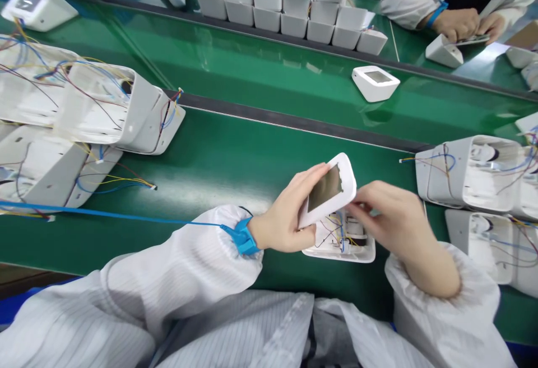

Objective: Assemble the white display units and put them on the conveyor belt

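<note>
My left hand (pixel 290 211) grips a white front cover (pixel 347 175) with a dark display, tilted above an open white housing (pixel 338 256) on the green bench. Wires and parts show inside the housing. On the right, my right hand (pixel 389 214) has its fingers pinched together near the cover's right edge and over the housing; what lies between the fingertips is too small to make out. A blue strap (pixel 246 237) with a cord circles my left wrist.
Wired white housings (pixel 147 116) are stacked at the left, with others (pixel 456 172) at the right. A finished-looking white unit (pixel 376 83) rests beyond the dark rail (pixel 269 117). Rows of housings (pixel 267 18) stand farther back, near another person's hands (pixel 466 25).
</note>
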Available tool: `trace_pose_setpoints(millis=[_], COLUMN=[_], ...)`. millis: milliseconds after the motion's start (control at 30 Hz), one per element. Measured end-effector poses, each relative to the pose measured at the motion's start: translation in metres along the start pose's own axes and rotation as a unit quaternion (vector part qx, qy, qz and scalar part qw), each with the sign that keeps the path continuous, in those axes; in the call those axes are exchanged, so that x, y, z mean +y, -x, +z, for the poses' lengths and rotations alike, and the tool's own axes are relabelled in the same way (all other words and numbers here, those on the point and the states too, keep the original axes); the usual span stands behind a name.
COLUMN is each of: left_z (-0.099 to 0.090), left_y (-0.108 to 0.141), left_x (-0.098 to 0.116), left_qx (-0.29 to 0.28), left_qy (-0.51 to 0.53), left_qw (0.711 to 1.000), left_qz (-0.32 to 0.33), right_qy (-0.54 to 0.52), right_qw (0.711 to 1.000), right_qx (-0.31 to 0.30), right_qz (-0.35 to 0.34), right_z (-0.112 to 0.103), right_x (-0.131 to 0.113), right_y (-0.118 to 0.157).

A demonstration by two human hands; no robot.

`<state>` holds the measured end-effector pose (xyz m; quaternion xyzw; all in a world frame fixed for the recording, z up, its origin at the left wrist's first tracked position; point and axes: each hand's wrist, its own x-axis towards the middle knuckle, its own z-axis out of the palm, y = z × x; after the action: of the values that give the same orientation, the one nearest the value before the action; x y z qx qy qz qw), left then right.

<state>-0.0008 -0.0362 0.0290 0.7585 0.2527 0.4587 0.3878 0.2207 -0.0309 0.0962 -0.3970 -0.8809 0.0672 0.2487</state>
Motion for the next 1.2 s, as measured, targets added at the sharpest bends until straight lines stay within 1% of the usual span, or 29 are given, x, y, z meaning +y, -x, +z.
trace_pose_setpoints(millis=[33, 67, 100, 167, 200, 267, 333, 433, 500, 667, 800, 1000, 1200], left_z=[0.001, 0.003, 0.004, 0.008, 0.009, 0.009, 0.007, 0.003, 0.002, 0.000, 0.000, 0.002, 0.002], left_y=[0.001, 0.002, 0.004, 0.005, 0.006, 0.006, 0.006, 0.006, 0.007, 0.009, 0.011, 0.014, 0.010], left_x=[0.000, 0.000, 0.000, 0.001, 0.001, 0.001, 0.001, 0.000, -0.001, -0.003, -0.006, -0.017, -0.012], left_qx=[0.000, 0.000, 0.000, 0.003, 0.006, 0.011, 0.010, 0.006, 0.001, -0.019, -0.032, -0.048, -0.035], left_qy=[0.029, 0.057, 0.082, 0.114, 0.125, 0.144, 0.153, 0.138, 0.131, 0.155, 0.153, 0.138, 0.139], left_qw=[1.000, 0.998, 0.997, 0.993, 0.992, 0.989, 0.988, 0.990, 0.991, 0.987, 0.987, 0.989, 0.989], left_qz=[0.002, 0.001, -0.004, -0.017, -0.022, -0.029, -0.029, -0.020, -0.020, -0.023, -0.040, -0.025, -0.032], right_qy=[0.027, 0.059, 0.093, 0.137, 0.146, 0.146, 0.127, 0.103, 0.092, 0.035, 0.010, -0.003, -0.008], right_qw=[0.998, 0.992, 0.985, 0.973, 0.970, 0.972, 0.980, 0.988, 0.991, 0.996, 0.997, 0.998, 0.999], right_qx=[-0.059, -0.104, -0.138, -0.180, -0.190, -0.181, -0.153, -0.115, -0.098, -0.069, -0.055, -0.044, -0.033], right_qz=[-0.024, -0.042, -0.052, -0.051, -0.045, -0.032, -0.013, 0.019, 0.030, 0.047, 0.056, 0.048, 0.042], right_z=[0.005, 0.010, 0.016, 0.025, 0.028, 0.032, 0.033, 0.035, 0.036, 0.038, 0.038, 0.040, 0.040], right_x=[-0.003, -0.006, -0.009, -0.015, -0.018, -0.020, -0.020, -0.018, -0.017, -0.016, -0.015, -0.013, -0.013], right_y=[0.001, 0.001, 0.001, 0.000, 0.000, -0.002, -0.003, -0.004, -0.003, -0.002, -0.001, 0.000, 0.000])
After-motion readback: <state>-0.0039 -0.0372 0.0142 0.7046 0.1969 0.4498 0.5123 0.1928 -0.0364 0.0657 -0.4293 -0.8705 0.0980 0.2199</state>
